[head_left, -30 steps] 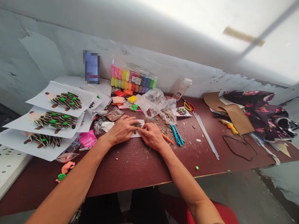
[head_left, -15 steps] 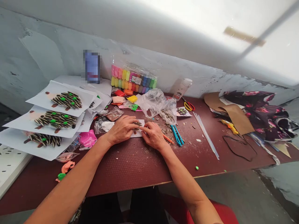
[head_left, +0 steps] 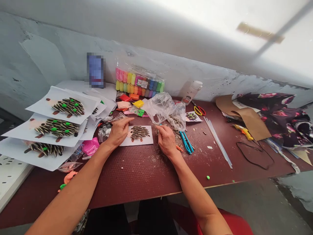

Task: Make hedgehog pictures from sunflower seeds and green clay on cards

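Head view, and the card [head_left: 147,141] is lying flat on the table [head_left: 137,176], pretty much between the two hands. It's got a hedgehog [head_left: 140,132] on it, with striped seeds for the spiky back plus a few brown bits.

Left hand [head_left: 118,133] is open with the fingers stretched out, no grip on anything that shows. It's right at the card's left side, and whether it actually touches is hard to tell. Right hand [head_left: 166,140] is just off the card's right edge, fingers loosely curled; can't tell if there's something tiny in them.

Just right of that hand there's a blue cutter [head_left: 186,143], then the glue sticks [head_left: 217,142] further over. Beyond both hands sit a crinkly clear bag [head_left: 157,106] and a pack of colored clay [head_left: 139,83], with scissors [head_left: 199,109] and a white bottle [head_left: 192,93] off past the right one. Left of the left hand: a pink lump [head_left: 90,147], then overlapping sheets [head_left: 14,129] with more seed hedgehogs on them.
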Motion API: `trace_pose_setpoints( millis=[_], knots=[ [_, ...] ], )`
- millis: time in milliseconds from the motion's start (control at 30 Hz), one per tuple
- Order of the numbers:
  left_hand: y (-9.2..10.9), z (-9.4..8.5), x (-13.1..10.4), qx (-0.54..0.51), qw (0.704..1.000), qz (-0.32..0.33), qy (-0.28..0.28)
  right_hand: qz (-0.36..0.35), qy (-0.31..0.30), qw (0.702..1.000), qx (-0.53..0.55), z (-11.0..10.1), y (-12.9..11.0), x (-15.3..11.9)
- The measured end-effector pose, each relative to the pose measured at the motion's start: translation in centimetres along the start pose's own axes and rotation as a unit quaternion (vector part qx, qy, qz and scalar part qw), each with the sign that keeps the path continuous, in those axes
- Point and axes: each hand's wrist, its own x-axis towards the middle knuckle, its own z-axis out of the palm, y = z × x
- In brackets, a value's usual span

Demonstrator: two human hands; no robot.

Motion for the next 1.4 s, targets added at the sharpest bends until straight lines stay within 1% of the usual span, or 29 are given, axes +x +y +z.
trace_pose_setpoints(
  millis=[133,367,633,833,1033,1167,1267,1400],
  knots=[
    [-0.3,0.4,-0.2,0.006,1.000,0.005,-0.029,0.013,-0.019,1.000,0.011,0.2,0.1,-0.1],
    [-0.2,0.5,-0.4,0.048,0.996,0.049,-0.061,0.006,-0.064,0.998,0.012,0.6,-0.6,-0.4],
    [0.4,0.2,-0.4,0.044,0.994,0.060,-0.085,-0.009,-0.073,0.997,0.030,0.8,-0.8,-0.5],
    [0.3,0.1,-0.4,0.029,0.995,0.058,-0.081,-0.013,-0.075,0.996,0.036,0.8,-1.0,-0.7],
    [0.2,0.1,-0.3,0.020,0.994,0.044,-0.095,-0.013,-0.053,0.997,0.048,1.0,-1.0,-0.6],
    [0.1,0.3,-0.2,0.012,0.996,0.042,-0.083,-0.024,-0.048,0.997,0.047,0.8,-1.4,-0.5],
    [-0.1,0.5,-0.1,-0.006,0.997,0.041,-0.064,-0.049,-0.071,0.996,0.011,0.5,-2.2,-0.4],
    [-0.1,0.5,0.0,-0.046,0.998,-0.002,-0.036,-0.087,-0.128,0.987,-0.034,0.8,-4.0,-0.5]
  ],
)
